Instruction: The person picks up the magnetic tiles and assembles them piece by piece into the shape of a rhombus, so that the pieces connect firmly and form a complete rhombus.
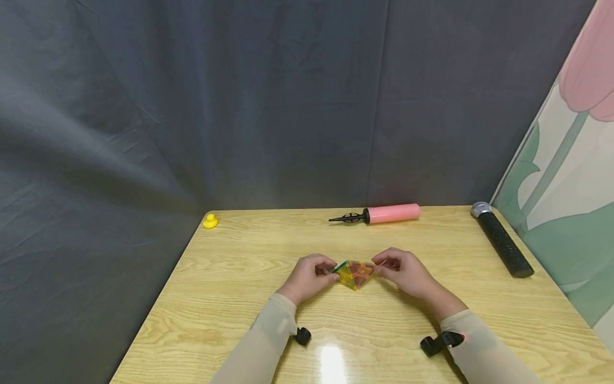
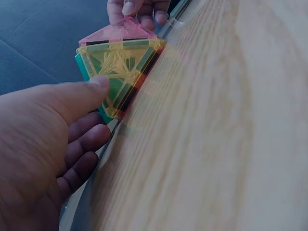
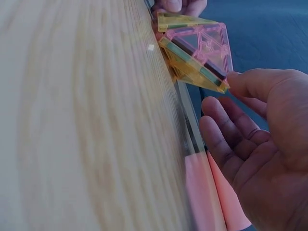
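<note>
Several translucent triangular magnetic tiles are joined into a small angled shape between my two hands. My left hand pinches its left end, thumb on the yellow tile, with a green tile behind that. At the opposite end, my right hand holds a corner between thumb and fingers, beside the pink tile. A second yellow-orange tile shows below the pink one in the right wrist view. The inner side of the shape is partly hidden.
A pink hand pump with a black nozzle lies along the back of the wooden table. At the back left corner sits a yellow rubber duck. A black microphone lies near the right edge. Dark curtain hangs behind.
</note>
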### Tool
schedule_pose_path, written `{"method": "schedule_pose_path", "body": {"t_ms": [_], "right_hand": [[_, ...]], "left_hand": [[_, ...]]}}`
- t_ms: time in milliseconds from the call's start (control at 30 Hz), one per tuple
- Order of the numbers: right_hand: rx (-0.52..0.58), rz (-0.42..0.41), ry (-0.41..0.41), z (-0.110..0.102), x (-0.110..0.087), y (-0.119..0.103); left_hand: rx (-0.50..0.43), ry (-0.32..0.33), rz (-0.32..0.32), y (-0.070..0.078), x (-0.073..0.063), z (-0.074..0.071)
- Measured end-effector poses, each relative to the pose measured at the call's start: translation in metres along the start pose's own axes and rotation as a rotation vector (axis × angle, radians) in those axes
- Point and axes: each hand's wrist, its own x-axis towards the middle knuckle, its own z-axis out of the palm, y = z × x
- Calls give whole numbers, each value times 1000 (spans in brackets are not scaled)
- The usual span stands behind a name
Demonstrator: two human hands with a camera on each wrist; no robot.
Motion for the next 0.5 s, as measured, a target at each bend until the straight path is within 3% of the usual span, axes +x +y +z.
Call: {"method": "schedule_pose_path", "body": {"t_ms": [167, 500], "right_hand": [[-59, 30, 13, -8, -4, 3], [-122, 54, 6, -27, -13, 7]], "left_hand": [[7, 22, 17, -3, 0, -4], [133, 64, 27, -8, -6, -20]]}}
